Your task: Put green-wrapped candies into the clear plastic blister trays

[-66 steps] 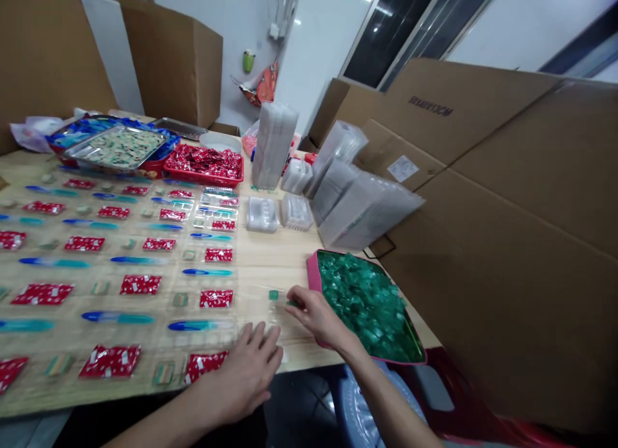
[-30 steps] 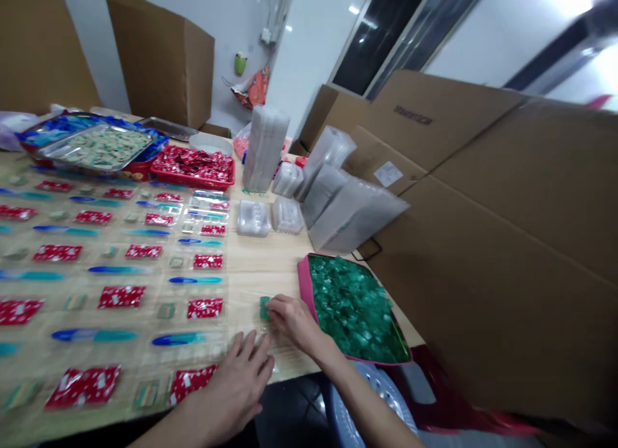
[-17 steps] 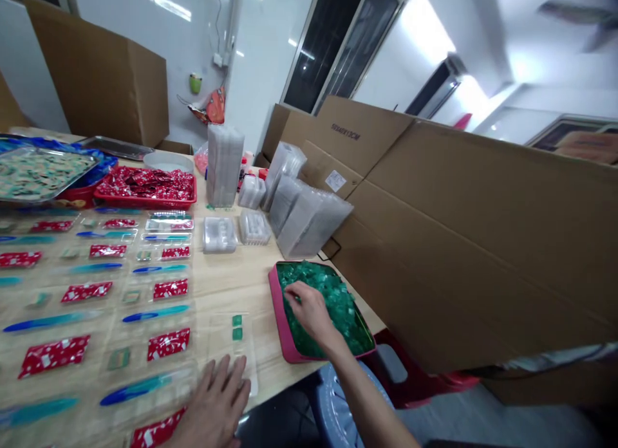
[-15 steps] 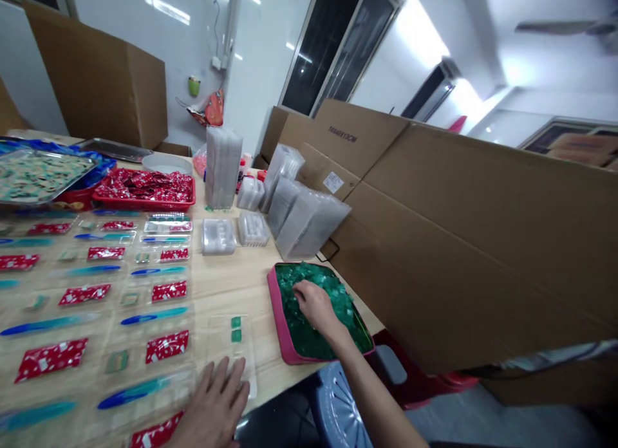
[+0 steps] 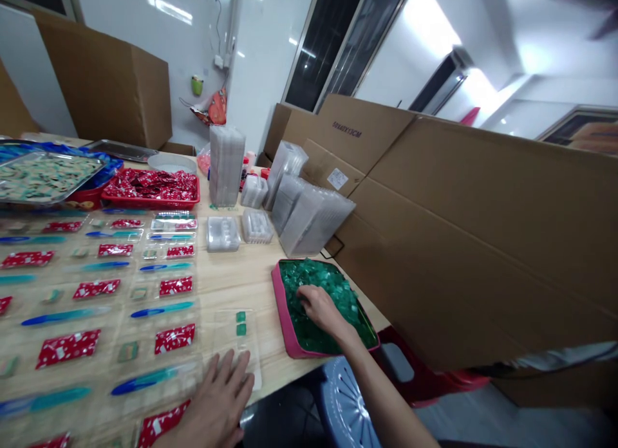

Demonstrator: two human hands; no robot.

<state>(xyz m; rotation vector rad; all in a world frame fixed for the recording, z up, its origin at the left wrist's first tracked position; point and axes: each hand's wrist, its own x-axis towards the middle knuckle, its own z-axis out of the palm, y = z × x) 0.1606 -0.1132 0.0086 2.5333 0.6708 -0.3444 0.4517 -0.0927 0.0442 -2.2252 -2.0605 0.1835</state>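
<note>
My right hand (image 5: 319, 306) reaches into a pink-sided tray (image 5: 284, 316) heaped with small shiny green pieces (image 5: 333, 282). Its fingers are curled together among them, and whatever is pinched there is hidden. At the table's front edge, my left hand (image 5: 219, 396) lies flat with spread fingers over the lower part of a clear plastic tray (image 5: 224, 332). Two green squares (image 5: 241, 323) sit one above the other in that tray. Left of it are rows of clear trays holding blue pen-shaped tools (image 5: 152, 377), red dotted packets (image 5: 174, 338) and small greenish pieces (image 5: 128, 351).
A red tray (image 5: 193, 202) of red packets stands at the back, beside a metal tray (image 5: 96, 177) of pale green pieces. Stacked clear plastic trays (image 5: 226, 168) stand behind the pink one. Large cardboard (image 5: 458, 242) borders the right side; a blue stool (image 5: 345, 403) is below.
The view has shifted slightly, moving the table's things a little right in the picture. Both hands keep nearly the same places, the right among the green pieces, the left on the clear tray.
</note>
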